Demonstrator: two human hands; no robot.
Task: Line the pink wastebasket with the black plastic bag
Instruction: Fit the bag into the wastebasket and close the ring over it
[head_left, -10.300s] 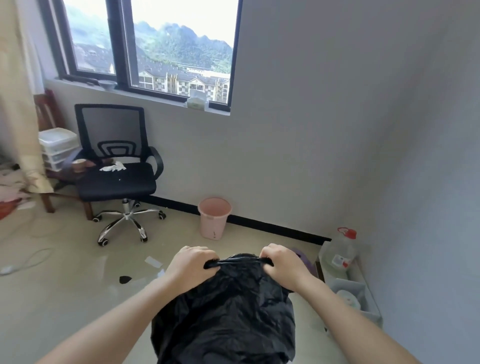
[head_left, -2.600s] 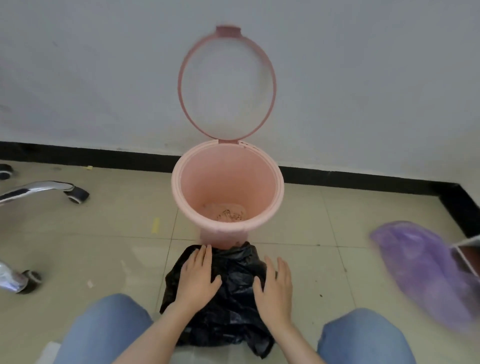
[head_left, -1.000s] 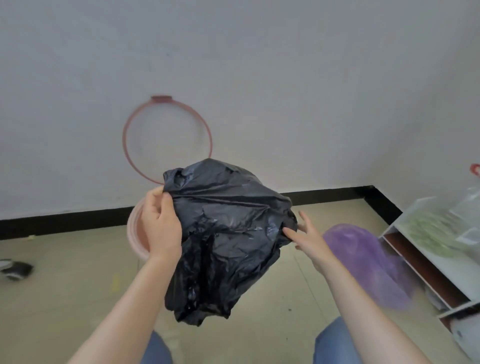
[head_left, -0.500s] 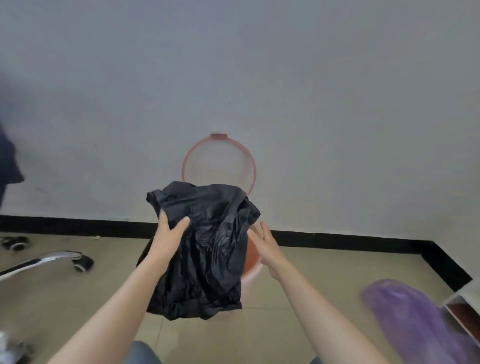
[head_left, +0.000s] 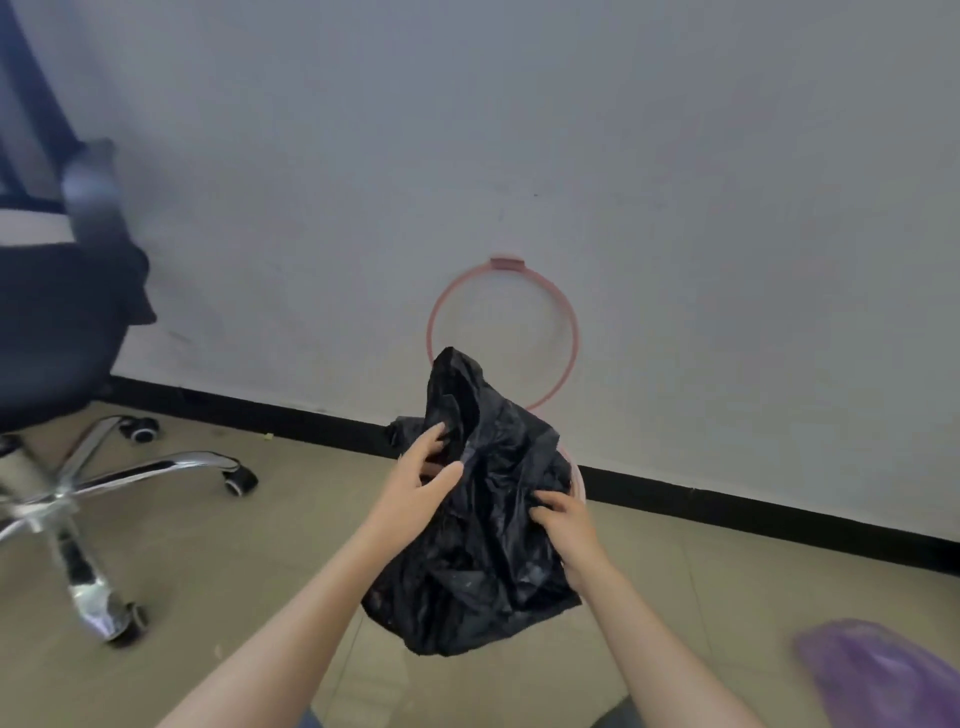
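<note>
A: Where is the black plastic bag (head_left: 483, 545) at this moment?

B: It is held up in the air by both hands, crumpled, in front of the pink wastebasket (head_left: 577, 480). The bag covers almost all of the basket; only a small part of the pink rim shows at the right side of the bag.

A: And how do the hands hold it?

B: The left hand (head_left: 415, 483) grips the upper left part of the bag, with the fingers pushed into the folds. The right hand (head_left: 563, 530) is closed on the plastic lower down, at the right side.

A: What stands behind?

B: The pink ring lid (head_left: 569, 332) is raised and leans against the white wall (head_left: 675, 182). At the left is a black office chair (head_left: 57, 322) with a chrome wheeled base. At the bottom right corner lies something purple (head_left: 878, 670), blurred; I cannot tell what it is.
</note>
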